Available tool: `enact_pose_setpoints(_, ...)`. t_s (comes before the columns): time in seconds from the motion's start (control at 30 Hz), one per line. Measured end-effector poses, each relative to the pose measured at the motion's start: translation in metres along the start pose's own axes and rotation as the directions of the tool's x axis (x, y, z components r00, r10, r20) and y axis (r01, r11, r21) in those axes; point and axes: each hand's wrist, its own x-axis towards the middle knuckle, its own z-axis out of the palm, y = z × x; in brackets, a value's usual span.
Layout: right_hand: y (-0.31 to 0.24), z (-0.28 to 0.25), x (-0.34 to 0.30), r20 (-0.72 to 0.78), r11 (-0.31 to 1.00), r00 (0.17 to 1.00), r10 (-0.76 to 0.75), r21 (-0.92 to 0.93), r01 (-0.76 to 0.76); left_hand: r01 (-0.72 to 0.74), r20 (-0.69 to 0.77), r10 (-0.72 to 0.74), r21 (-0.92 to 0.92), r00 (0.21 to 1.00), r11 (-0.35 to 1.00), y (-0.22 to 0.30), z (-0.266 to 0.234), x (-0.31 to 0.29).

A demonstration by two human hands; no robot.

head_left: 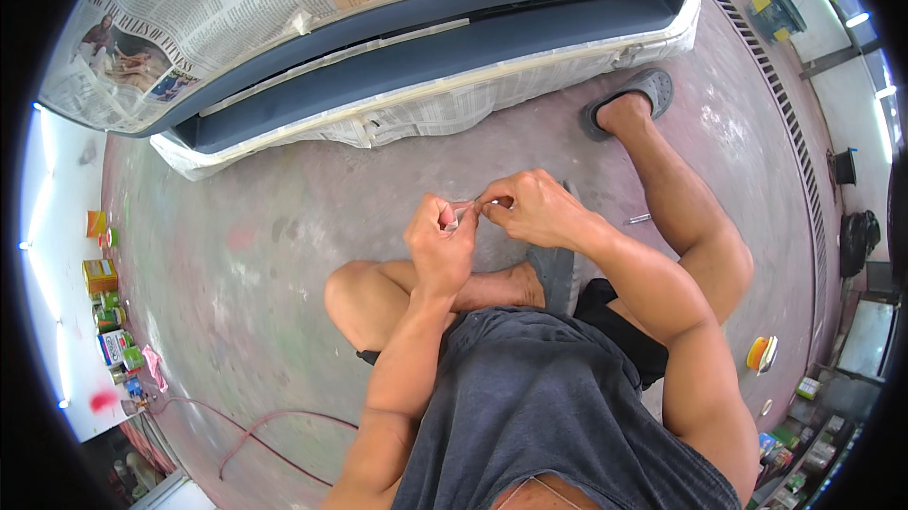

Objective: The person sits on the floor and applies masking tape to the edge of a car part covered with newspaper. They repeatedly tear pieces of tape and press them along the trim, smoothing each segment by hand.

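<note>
My left hand is closed around a small pale scrap, thin like paper or tape; its exact kind is too small to tell. My right hand pinches with thumb and forefinger at the scrap's far end, so the fingertips of both hands meet. Both hands are held above the floor, in front of my bent leg. Beyond them stands a dark blue-grey vehicle panel with a long recess. Newspaper covers its upper part, and more masking paper is taped along its lower edge.
Paint cans line the left wall, with a pink cloth close by. A red hose curls over the floor. A small metal object lies beside my right leg. A drain grate runs along the right; a yellow-and-white item sits nearby.
</note>
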Motion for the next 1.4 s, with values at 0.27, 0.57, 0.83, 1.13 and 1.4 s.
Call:
enact_pose_setpoints(0.27,0.012,0.050,-0.006,-0.154,0.823,0.910,-0.384,-0.505,0.261,0.374,-0.145,-0.362,0.066,0.921,0.925,-0.056,-0.020,0.019)
enact_pose_setpoints(0.57,0.085,0.139,0.008,0.237,0.743,0.963,-0.126,-0.621,0.250,0.462,0.228,-0.445,-0.706,0.866,0.538,-0.023,-0.030,0.049)
enact_pose_setpoints(0.83,0.066,0.091,0.007,-0.158,0.909,0.955,-0.251,-0.377,0.176,0.479,0.365,-0.310,-0.672,0.878,0.565,-0.006,-0.039,0.051)
enact_pose_setpoints(1.13,0.008,-0.017,0.024,-0.302,0.908,0.894,-0.332,0.154,0.389,0.371,0.428,-0.127,-0.554,0.895,0.745,0.009,-0.030,0.055)
enact_pose_setpoints(1.4,0.008,-0.019,0.025,-0.257,0.932,0.922,-0.289,0.143,0.333,0.345,0.451,-0.071,-0.561,0.890,0.753,0.011,-0.033,0.055)
